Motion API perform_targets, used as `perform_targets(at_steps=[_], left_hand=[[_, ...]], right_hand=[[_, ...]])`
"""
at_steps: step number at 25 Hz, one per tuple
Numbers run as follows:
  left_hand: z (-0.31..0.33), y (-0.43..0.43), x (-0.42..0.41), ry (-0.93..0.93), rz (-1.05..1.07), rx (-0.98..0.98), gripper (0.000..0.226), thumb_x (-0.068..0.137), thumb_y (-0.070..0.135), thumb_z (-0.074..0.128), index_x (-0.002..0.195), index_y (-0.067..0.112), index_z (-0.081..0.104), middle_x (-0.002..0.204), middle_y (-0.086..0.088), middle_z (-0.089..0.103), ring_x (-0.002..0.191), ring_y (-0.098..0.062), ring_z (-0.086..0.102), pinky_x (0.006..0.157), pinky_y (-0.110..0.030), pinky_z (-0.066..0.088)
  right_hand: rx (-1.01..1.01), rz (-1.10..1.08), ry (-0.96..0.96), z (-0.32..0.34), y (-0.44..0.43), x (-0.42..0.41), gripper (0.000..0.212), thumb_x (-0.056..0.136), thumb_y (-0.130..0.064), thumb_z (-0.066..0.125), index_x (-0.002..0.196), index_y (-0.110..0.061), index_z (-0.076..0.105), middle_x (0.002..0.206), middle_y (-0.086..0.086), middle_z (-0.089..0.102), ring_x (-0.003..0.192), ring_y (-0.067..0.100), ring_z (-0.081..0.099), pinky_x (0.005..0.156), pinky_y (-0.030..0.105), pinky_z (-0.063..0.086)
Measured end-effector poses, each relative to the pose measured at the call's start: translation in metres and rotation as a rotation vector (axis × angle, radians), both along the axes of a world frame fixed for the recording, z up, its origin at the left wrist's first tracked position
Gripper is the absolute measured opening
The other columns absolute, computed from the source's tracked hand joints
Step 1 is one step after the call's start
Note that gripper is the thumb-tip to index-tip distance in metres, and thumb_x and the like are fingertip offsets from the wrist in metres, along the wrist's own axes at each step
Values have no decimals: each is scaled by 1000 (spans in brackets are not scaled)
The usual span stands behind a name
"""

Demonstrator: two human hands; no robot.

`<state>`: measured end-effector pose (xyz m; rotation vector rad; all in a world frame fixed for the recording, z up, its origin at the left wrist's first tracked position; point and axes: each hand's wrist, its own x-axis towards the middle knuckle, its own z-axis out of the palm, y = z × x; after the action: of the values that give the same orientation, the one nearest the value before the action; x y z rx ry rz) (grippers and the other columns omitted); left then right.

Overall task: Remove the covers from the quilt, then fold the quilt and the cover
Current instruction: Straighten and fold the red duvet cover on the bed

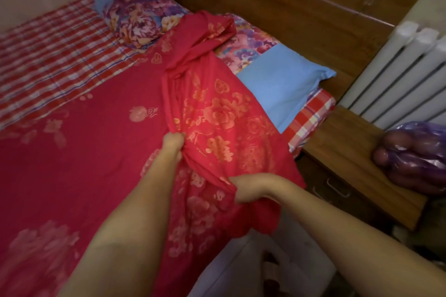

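Note:
A red quilt cover (pixel 72 152) with gold flower prints lies spread over the bed. Part of it is bunched and lifted toward the right side, trailing up to the pillows. My left hand (pixel 172 143) is closed on a gathered fold of the red cover near the middle of the view. My right hand (pixel 248 187) grips the same bunched fabric lower and to the right, close to the bed's edge. A pale patch (pixel 241 270) shows below the cover's edge at the bottom; I cannot tell whether it is the quilt.
Two floral pillows (pixel 140 17) with blue ends lie at the wooden headboard (pixel 289 7). A red checked sheet (pixel 48 38) covers the far left. At the right stand a wooden nightstand (pixel 350 152) holding a purple plastic bag (pixel 415 159), and a white radiator (pixel 405 75).

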<state>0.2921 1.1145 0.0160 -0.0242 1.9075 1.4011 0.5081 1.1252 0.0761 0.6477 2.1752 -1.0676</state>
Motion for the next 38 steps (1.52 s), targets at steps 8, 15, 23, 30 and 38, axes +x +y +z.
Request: perform_targets(at_steps=[8, 15, 23, 30, 38], left_hand=[[-7, -262, -118, -24, 50, 54, 37, 93, -8, 43, 129, -4, 49, 78, -6, 56, 65, -15, 52, 66, -31, 47], [-43, -513, -179, -124, 311, -105, 37, 97, 33, 49, 115, 2, 57, 80, -5, 70, 77, -19, 62, 60, -27, 56], [-116, -574, -55, -675, -312, -165, 21, 83, 24, 66, 93, 6, 69, 80, -9, 73, 70, -20, 69, 74, -33, 55], [-117, -611, -29, -669, -172, -185, 25, 90, 10, 46, 80, 3, 67, 64, -8, 68, 55, -18, 66, 57, -28, 55], [-96, -618, -12, -475, -187, -167, 23, 89, 31, 59, 89, 10, 69, 64, -2, 69, 57, -17, 65, 57, -25, 52]], right_hand=[[288, 293, 5, -2, -237, -113, 35, 89, -15, 46, 122, -11, 57, 120, 12, 62, 106, 30, 60, 81, 29, 47], [12, -179, 193, -102, -448, -157, 52, 79, -9, 53, 130, -17, 50, 123, 10, 60, 114, 27, 56, 94, 29, 46], [-570, -942, 271, -168, -509, -118, 38, 75, -40, 73, 85, -4, 67, 86, 13, 69, 73, 13, 58, 71, 25, 47], [-1083, -1634, 117, -209, -523, -93, 42, 71, -34, 75, 104, -9, 66, 92, 5, 72, 87, 19, 68, 83, 33, 54], [-815, -1440, 164, -184, -555, -114, 20, 76, 14, 59, 91, 2, 63, 63, 6, 70, 55, 16, 68, 56, 23, 56]])
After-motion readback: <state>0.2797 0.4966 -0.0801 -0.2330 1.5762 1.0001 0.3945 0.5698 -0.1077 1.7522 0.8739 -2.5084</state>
